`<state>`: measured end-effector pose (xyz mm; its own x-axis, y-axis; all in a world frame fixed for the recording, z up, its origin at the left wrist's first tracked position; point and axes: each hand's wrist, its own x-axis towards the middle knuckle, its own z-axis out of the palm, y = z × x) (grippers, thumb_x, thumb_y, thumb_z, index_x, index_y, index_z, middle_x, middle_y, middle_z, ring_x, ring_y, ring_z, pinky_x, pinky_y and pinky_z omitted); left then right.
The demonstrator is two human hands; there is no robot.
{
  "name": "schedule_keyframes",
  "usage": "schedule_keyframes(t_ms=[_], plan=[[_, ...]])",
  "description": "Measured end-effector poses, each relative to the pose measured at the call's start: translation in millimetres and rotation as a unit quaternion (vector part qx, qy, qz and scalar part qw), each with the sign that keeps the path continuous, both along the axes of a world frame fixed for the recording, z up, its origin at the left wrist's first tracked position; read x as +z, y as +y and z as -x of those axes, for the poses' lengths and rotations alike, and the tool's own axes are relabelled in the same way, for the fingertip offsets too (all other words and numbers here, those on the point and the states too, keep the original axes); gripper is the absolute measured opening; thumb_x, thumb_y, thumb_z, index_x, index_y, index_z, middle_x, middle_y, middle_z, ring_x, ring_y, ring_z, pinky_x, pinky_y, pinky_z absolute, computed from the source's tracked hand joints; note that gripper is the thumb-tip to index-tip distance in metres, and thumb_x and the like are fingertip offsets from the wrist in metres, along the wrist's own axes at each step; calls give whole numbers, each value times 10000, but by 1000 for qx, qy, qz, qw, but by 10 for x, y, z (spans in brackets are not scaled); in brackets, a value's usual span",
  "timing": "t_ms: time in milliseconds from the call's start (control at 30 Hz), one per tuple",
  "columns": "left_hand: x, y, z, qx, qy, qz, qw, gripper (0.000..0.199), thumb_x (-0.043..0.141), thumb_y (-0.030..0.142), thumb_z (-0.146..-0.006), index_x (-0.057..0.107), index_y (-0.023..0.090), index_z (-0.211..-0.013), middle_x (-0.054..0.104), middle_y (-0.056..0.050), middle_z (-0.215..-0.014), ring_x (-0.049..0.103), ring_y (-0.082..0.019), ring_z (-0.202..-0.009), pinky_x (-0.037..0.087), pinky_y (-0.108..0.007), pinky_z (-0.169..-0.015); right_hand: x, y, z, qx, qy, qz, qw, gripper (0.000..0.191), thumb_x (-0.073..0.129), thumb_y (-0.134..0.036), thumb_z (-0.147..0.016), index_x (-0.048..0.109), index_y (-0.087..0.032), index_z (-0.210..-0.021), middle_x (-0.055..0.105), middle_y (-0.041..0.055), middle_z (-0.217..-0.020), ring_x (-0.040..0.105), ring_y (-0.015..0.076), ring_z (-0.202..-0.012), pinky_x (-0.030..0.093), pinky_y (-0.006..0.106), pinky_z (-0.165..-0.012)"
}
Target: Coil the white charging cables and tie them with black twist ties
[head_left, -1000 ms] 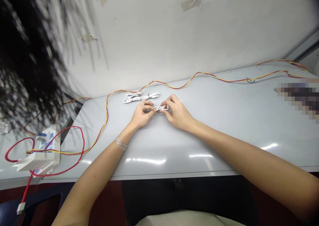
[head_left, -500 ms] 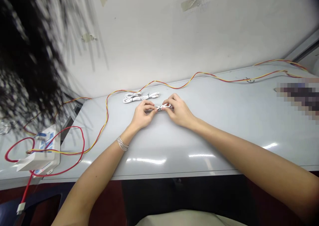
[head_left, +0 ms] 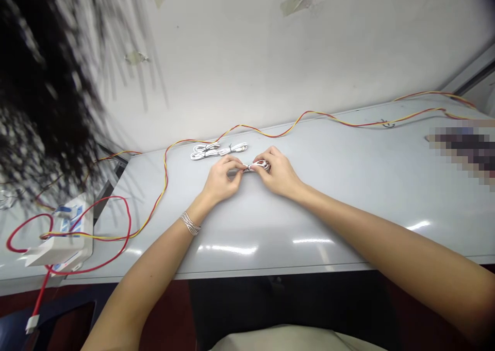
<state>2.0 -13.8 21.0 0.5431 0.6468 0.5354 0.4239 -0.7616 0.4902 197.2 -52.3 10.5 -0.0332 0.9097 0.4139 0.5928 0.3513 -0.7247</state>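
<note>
Both hands meet over a small coil of white cable (head_left: pixel 257 166), pinching it between their fingertips just above the table. My left hand (head_left: pixel 221 179) holds the coil's left end near a black twist tie (head_left: pixel 246 169). My right hand (head_left: pixel 279 173) grips its other end, with a reddish patch partly hidden by the fingers. A silver chain bracelet (head_left: pixel 190 223) circles my left wrist. Just beyond my fingers lie two more tied white cable bundles (head_left: pixel 218 151) on the pale grey table (head_left: pixel 270 227).
A twisted red-and-yellow wire (head_left: pixel 294 127) snakes along the table's far side to a white box (head_left: pixel 64 240) at the left, which also has a red cable (head_left: pixel 112 237). Dark hair (head_left: pixel 46 83) blurs the upper left. A pixelated patch (head_left: pixel 464 150) covers the far right.
Both hands have shifted slightly right and drawn closer together around the white coil. My fingers have tightened around its twist tie.
</note>
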Motion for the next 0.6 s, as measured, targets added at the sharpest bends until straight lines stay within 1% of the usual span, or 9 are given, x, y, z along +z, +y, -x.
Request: schedule_keyframes(t_ms=[100,200,333,433,600], plan=[[4,0,3,-14,23,8,1000,149,592,75,-817,659,184,-892,679,-59,-949,661,-202,-913,548,-371,-864,20,-7,12,-12,-2,26,1000,162,623,-257,-891,711,-128,-935,573,79,-923,551,173,-766,463,351,-792],[2,2,4,-10,32,11,999,98,600,108,-834,637,190,-874,673,-57,-945,656,-198,-904,541,-362,-855,19,1,14,-17,4,37,999,150,641,-268,-875,717,-146,-917,578,68,-905,555,173,-748,471,347,-777],[5,1,2,-8,32,11,999,90,579,137,-876,648,190,-896,676,-59,-935,654,-186,-895,540,-344,-838,-9,18,10,-24,8,35,999,135,654,-273,-865,721,-161,-899,583,56,-880,565,172,-744,484,344,-784],[13,-6,-2,-6,29,5,1000,86,594,150,-876,662,186,-912,689,-62,-938,664,-187,-895,545,-350,-844,-14,17,14,-29,10,32,999,129,654,-264,-865,719,-158,-901,582,53,-878,560,165,-736,487,344,-786],[10,-11,-19,-6,1,2,1000,77,607,154,-869,680,177,-863,702,-69,-918,679,-187,-871,560,-354,-829,13,-4,31,-34,9,33,999,122,661,-263,-867,716,-159,-897,593,63,-886,563,166,-735,487,342,-779]])
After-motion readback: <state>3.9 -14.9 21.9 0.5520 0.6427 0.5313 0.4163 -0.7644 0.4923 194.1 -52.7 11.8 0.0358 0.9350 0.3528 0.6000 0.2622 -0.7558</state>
